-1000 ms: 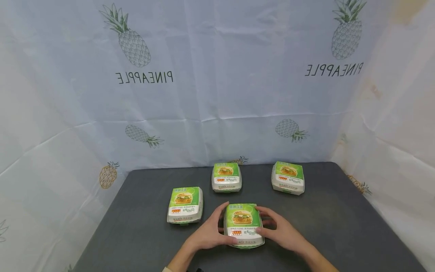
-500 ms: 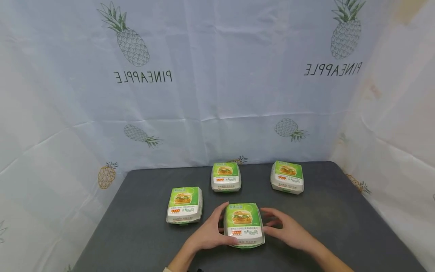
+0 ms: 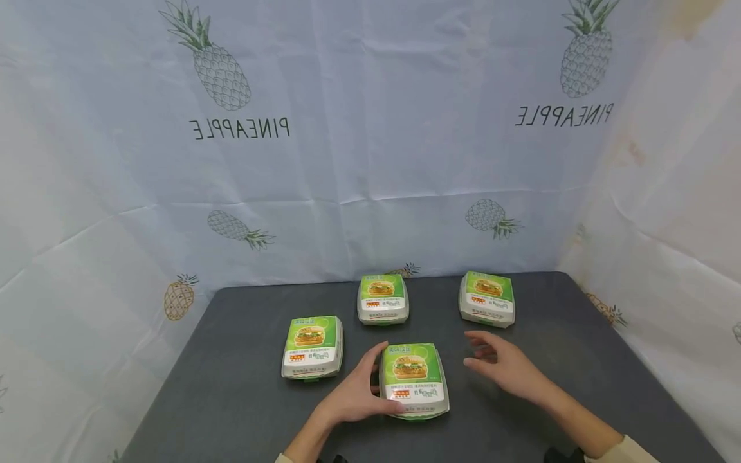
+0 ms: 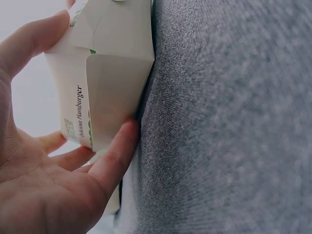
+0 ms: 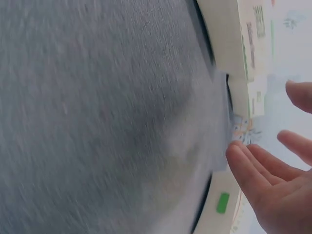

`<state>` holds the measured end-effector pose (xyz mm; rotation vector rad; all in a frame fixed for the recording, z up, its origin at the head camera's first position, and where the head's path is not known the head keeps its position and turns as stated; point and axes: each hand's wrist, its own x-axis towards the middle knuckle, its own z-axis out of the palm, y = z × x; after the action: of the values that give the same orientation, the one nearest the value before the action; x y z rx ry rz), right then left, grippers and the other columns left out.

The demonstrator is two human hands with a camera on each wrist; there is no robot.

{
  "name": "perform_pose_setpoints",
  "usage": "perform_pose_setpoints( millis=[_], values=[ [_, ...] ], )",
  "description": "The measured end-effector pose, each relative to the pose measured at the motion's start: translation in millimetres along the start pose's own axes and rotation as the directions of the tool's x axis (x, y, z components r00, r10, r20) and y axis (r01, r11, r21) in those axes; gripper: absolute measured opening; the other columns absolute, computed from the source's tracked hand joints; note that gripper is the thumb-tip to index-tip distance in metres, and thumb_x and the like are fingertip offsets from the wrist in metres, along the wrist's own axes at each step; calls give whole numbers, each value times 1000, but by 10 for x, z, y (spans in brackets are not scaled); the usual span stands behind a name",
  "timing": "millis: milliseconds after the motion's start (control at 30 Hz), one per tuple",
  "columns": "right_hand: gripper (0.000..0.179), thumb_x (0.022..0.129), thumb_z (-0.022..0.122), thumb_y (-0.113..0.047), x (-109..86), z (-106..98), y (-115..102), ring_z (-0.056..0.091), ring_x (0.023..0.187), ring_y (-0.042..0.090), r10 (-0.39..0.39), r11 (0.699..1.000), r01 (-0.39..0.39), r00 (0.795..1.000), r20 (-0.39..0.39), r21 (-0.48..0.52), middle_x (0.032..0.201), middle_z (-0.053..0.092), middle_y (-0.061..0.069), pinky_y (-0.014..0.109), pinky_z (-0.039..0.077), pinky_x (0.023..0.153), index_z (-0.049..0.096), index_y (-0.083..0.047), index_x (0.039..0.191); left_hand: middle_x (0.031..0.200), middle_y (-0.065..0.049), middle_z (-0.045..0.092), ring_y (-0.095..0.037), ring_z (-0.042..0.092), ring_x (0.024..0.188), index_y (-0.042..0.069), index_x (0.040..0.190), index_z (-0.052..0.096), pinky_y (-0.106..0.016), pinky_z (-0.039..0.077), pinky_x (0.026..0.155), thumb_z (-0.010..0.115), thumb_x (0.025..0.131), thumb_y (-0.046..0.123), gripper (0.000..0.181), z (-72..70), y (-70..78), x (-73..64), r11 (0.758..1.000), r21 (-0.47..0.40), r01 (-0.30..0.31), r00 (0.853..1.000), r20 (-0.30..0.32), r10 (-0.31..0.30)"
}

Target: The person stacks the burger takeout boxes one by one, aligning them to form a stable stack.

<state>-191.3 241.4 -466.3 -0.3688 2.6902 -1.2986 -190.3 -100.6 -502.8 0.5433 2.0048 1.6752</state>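
In the head view a green and white hamburger box (image 3: pixel 414 379) lies on the dark table, nearest the person. The left hand (image 3: pixel 354 393) grips its left side, thumb over the front edge of the lid and fingers along the side wall. From the left wrist, the thumb presses the upper part of the box (image 4: pixel 119 34) and one fingertip lies by its bottom edge at the cloth. To the right of that box and apart from it, the right hand (image 3: pixel 512 370) is raised with relaxed, slightly bent fingers and holds nothing. The right wrist view also shows this hand (image 5: pixel 275 183) empty.
Three more hamburger boxes stand on the table: a left box (image 3: pixel 312 347), a back middle box (image 3: pixel 383 299) and a back right box (image 3: pixel 487 299). Pineapple-printed white curtains (image 3: pixel 370 128) enclose the dark table (image 3: pixel 231 399) at the back and sides.
The right hand has let go of the near box and moved away to the right and slightly back. The left hand and the boxes stay in place; the head view shifts slightly.
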Motion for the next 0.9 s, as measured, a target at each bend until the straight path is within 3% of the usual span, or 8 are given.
perform_pose_setpoints(
  millis=[133,467,633,900],
  values=[
    [64,97,71,-38,34,-124,11,63,113,34,-1,998,-3,998,-65,-58,136,57,23,46,55,84,50,-2,147,152,-19,29,-29,55,127,12,164,11,-34,56,90,88,83,20,112,-2,5,-3,1000,2,0,1000,-4,0],
    [64,100,68,-34,96,-488,90,60,116,46,-93,980,55,977,-193,-193,134,56,30,58,51,92,47,4,147,153,-19,29,-31,51,130,11,164,10,-35,55,91,88,82,21,113,13,12,-1,1000,-7,4,1000,-6,-4],
    [68,100,67,-35,156,-631,103,53,123,52,-84,972,30,970,-227,-232,139,51,33,61,47,97,43,7,148,153,-18,29,-31,52,130,12,164,11,-36,56,91,88,82,19,113,15,22,6,1000,-13,6,1000,-10,-6],
    [74,99,68,-35,268,-714,159,47,125,55,-61,965,-11,963,-262,-262,143,42,37,65,45,95,39,11,149,152,-16,30,-26,56,125,14,164,11,-33,56,89,89,82,19,113,21,13,2,1000,-6,7,1000,-5,-7]
  ],
)
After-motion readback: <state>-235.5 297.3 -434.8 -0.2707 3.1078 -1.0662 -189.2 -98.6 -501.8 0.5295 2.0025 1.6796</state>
